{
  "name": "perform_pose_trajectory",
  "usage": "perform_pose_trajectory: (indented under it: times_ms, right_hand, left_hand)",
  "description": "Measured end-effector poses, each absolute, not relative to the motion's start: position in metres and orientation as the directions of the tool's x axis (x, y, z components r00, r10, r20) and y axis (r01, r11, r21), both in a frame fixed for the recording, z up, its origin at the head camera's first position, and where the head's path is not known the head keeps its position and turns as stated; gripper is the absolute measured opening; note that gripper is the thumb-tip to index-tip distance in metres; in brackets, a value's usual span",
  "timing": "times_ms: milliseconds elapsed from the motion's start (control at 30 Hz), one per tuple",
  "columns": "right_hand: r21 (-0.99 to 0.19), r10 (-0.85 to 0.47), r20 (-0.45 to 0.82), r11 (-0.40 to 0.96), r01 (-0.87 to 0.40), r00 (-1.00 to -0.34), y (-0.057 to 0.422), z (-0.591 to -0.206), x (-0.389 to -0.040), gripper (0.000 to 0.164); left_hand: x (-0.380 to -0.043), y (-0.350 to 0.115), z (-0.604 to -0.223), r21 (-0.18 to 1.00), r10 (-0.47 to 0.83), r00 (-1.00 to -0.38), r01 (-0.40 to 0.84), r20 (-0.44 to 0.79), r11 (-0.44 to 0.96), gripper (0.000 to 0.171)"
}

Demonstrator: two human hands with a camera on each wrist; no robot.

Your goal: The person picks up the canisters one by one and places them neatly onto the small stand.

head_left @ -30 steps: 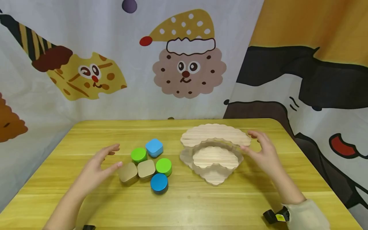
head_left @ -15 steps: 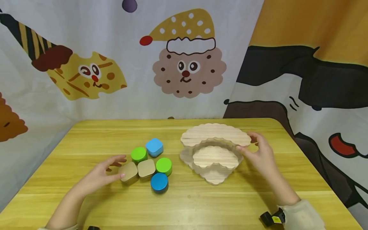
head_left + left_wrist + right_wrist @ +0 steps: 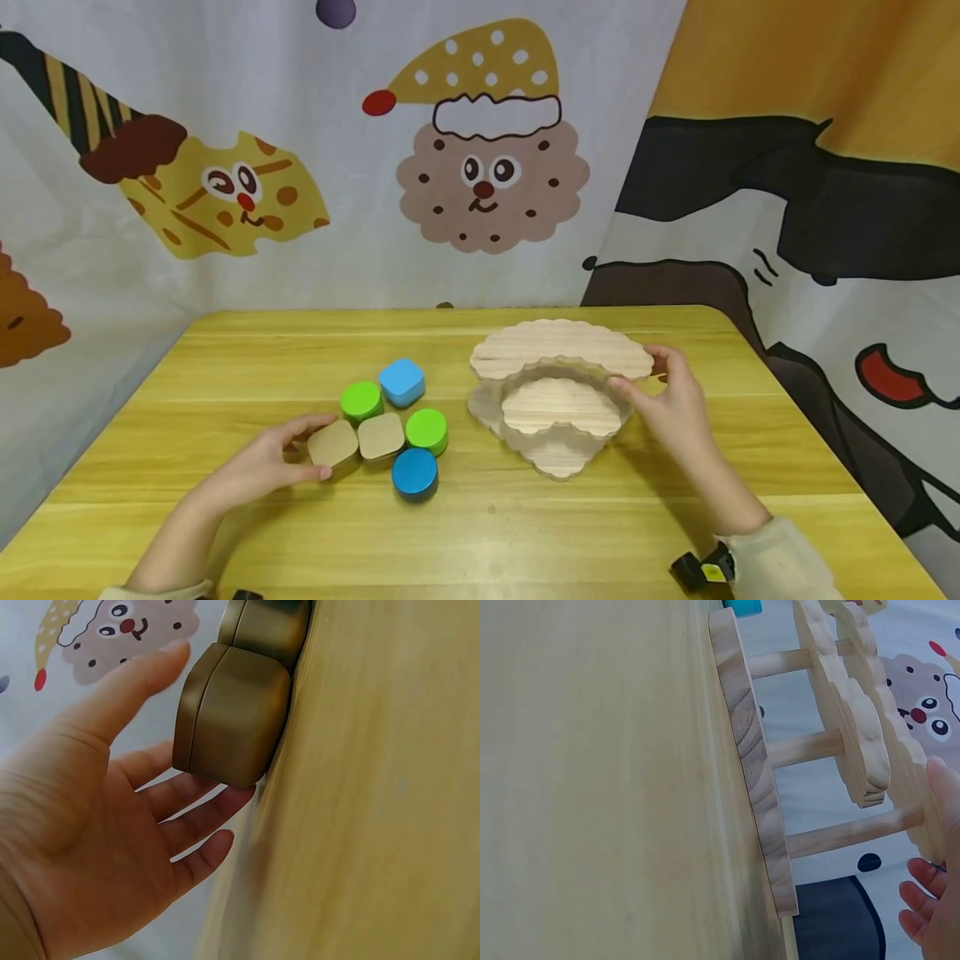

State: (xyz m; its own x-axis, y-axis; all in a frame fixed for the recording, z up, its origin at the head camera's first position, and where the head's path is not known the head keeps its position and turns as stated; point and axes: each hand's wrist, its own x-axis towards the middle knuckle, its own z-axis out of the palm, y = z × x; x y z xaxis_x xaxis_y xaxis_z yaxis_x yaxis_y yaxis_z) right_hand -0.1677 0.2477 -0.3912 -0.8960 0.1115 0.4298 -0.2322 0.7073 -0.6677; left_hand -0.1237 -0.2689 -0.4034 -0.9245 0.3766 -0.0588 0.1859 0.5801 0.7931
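Note:
My left hand point(image 3: 258, 471) is around the nearest gold lidded tin point(image 3: 333, 444), with fingers behind it and thumb in front. In the left wrist view, the fingertips meet the tin's side point(image 3: 240, 712), while a small gap shows at the thumb. A second gold tin point(image 3: 381, 437) stands against it. On the right, my right hand point(image 3: 671, 400) pinches the end of the scalloped top tier point(image 3: 558, 346) of a wooden tiered stand. Its lower tier point(image 3: 562, 406) lies beneath; round dowels point(image 3: 855, 831) join the tiers to a base point(image 3: 750, 742).
Beside the gold tins stand two green tins point(image 3: 362, 401), a light blue one point(image 3: 402, 382) and a darker blue one point(image 3: 415, 473). The wooden table point(image 3: 487, 542) meets a printed curtain point(image 3: 300, 275) at its far edge.
My left hand has moved right and forward until its thumb and fingers straddle the gold tin. My right hand has moved slightly left and onto the stand's top tier. The tins stay put.

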Motion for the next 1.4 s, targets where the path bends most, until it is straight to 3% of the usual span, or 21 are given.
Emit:
perform_pose_trajectory:
  times_ms: [933, 1233, 1400]
  right_hand:
    - [-0.719, 0.138, 0.366, 0.669, -0.186, -0.92, 0.244, -0.392, -0.167, 0.068]
    - [-0.725, 0.143, 0.358, 0.665, -0.178, -0.923, 0.244, -0.389, -0.166, 0.068]
    - [-0.725, 0.138, 0.372, 0.661, -0.194, -0.918, 0.245, -0.389, -0.167, 0.067]
  left_hand:
    - [-0.122, -0.27, -0.401, 0.826, 0.354, -0.933, 0.15, -0.063, 0.543, 0.064]
    - [-0.12, -0.271, -0.391, 0.788, 0.355, -0.932, 0.267, 0.066, 0.554, 0.058]
    - [-0.118, -0.268, -0.385, 0.779, 0.325, -0.943, 0.261, 0.078, 0.57, 0.061]
